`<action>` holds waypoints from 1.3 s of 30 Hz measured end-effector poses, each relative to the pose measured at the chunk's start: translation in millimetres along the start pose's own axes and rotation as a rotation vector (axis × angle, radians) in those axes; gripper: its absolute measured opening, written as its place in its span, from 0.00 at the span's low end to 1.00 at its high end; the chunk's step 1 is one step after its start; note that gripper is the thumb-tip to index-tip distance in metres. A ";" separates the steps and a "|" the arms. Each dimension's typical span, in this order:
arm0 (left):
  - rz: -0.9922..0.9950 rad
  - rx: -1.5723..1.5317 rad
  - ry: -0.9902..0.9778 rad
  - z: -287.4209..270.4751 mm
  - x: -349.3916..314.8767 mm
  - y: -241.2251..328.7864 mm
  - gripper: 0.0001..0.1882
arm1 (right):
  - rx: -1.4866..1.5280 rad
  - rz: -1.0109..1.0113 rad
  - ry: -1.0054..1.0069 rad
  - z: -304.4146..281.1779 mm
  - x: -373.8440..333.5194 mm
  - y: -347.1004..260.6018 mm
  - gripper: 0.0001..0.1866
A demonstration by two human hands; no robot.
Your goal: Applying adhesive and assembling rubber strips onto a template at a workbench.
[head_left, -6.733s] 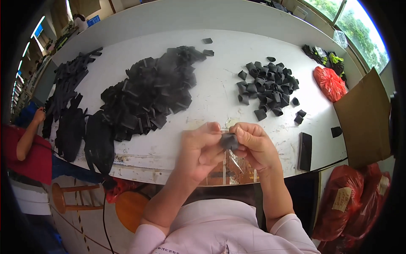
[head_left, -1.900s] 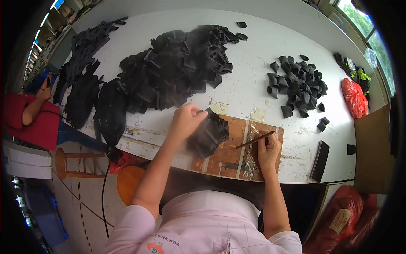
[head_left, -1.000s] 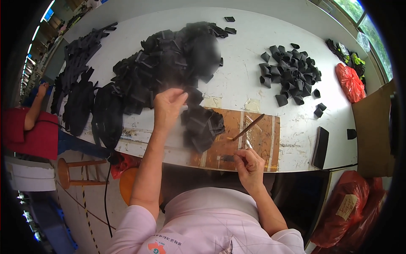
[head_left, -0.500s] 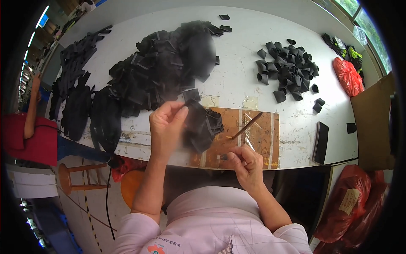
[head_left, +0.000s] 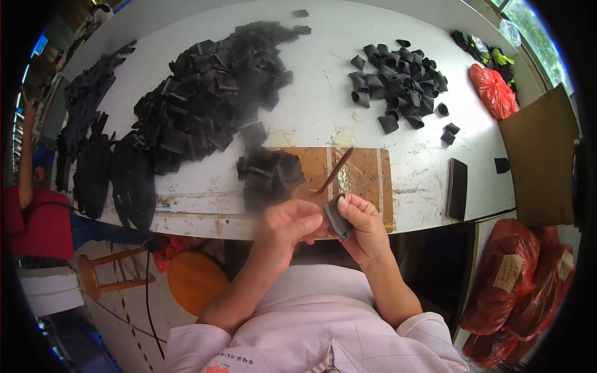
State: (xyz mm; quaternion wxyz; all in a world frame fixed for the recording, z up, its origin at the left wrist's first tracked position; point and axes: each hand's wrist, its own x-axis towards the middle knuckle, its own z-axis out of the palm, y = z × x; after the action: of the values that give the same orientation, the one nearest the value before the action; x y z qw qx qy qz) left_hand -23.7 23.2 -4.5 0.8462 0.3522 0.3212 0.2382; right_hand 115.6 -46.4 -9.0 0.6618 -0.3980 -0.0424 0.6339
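Observation:
A small black fabric piece with a grey band is held up at the table's front edge. My right hand pinches it between thumb and fingers from the right. At its left edge my left hand is closed in a pinch, its fingertips partly hidden behind the piece. Just beyond my left hand lies a loose heap of similar black pieces, overlapping a brown board. A dark, slim pointed stick rests slantwise on the board.
A large pile of black pieces spreads over the left of the white table. Black loops lie at the far right, near a red bag. A dark block sits right of the board. Left is a wooden stool.
My left hand has left the heap and come down to my right hand. The black fabric piece is now between them. The whole view has shifted slightly.

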 end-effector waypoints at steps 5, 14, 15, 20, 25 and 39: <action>0.000 0.118 0.054 3.2 1.9 -3.1 0.07 | 0.005 0.016 -0.018 -3.7 1.6 1.0 0.07; -0.012 0.103 0.035 0.6 2.4 -1.5 0.07 | -0.009 0.024 -0.068 -17.2 8.5 8.4 0.06; -0.013 0.104 0.036 0.1 2.7 -2.1 0.07 | -0.013 0.021 -0.055 -17.1 9.2 9.2 0.06; 0.026 0.145 0.086 1.0 2.2 -5.3 0.06 | -0.134 -0.064 -0.025 -12.7 7.2 12.3 0.05; 0.110 0.236 0.131 3.0 1.9 -8.2 0.05 | -0.446 -0.313 0.066 -9.6 5.1 15.3 0.07; 0.941 1.192 0.395 10.2 10.8 -30.9 0.03 | -1.390 -0.970 0.086 -4.5 5.1 19.4 0.05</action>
State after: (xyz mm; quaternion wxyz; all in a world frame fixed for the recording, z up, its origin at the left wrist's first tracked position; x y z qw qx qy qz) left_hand -3.6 5.8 -26.1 0.2519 0.7971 0.3561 0.4175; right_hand 103.5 -46.4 -25.7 0.4665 -0.6757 -0.5630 0.0943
